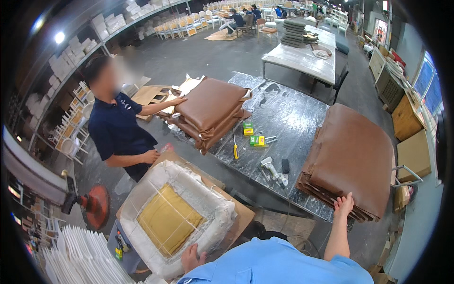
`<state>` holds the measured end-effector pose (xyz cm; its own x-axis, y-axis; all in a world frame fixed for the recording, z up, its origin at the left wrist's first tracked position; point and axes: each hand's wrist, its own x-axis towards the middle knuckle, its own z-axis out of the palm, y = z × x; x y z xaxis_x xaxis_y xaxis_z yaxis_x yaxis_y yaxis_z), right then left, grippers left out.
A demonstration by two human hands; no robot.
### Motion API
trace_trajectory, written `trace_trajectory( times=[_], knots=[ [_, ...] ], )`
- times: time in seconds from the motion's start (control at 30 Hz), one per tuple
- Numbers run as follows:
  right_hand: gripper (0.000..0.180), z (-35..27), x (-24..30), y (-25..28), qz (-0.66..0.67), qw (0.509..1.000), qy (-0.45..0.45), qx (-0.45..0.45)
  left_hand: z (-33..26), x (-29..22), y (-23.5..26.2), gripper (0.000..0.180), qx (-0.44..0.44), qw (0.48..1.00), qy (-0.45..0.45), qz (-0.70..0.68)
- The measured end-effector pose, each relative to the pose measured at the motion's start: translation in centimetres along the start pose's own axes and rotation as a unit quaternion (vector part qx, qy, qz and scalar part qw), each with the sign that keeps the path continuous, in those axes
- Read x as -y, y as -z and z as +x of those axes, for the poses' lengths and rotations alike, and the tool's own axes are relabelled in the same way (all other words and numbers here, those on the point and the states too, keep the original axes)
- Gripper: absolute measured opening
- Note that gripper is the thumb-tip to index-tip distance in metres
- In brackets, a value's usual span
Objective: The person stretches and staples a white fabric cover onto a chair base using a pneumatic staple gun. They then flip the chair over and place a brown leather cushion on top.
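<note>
My right hand (344,205) reaches to the near edge of a stack of brown leather sheets (352,151) at the right end of the table, its fingers closed on the edge of a top sheet. At the lower left, my left hand (192,259) rests against the near rim of a white-padded seat frame (218,213), fingers apart. Inside that frame, a mustard-yellow folded pad (168,220) lies under thin crossing cords. The frame sits on a brown board (243,218).
A co-worker in a dark shirt (118,123) stands at left, one hand on a pile of brown upholstered pieces (213,104). On the table (293,113) lie a yellow-handled screwdriver (235,150), yellow-green boxes (257,141) and a pneumatic gun (268,166). White sheets (80,255) stack at lower left.
</note>
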<state>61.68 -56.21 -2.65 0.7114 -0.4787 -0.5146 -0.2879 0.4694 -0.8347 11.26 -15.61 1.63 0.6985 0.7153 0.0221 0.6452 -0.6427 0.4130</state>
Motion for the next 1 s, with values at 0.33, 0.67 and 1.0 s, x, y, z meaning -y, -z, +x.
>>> trace_trajectory(
  times=[0.33,0.67,1.0],
  knots=[
    [0.079,4.4,2.6,-3.0,0.071,0.963,-0.111,-0.234,1.6,0.1,-1.2,0.069,0.000,0.997,-0.014,0.070],
    [0.070,4.4,5.8,-1.2,0.065,0.974,-0.099,-0.193,3.6,0.7,-1.6,0.077,0.257,0.955,0.137,0.047],
    [0.038,-3.0,4.6,0.1,-0.600,0.756,0.256,-0.062,2.3,0.6,-2.3,0.070,0.057,0.996,0.043,0.053]
  ],
)
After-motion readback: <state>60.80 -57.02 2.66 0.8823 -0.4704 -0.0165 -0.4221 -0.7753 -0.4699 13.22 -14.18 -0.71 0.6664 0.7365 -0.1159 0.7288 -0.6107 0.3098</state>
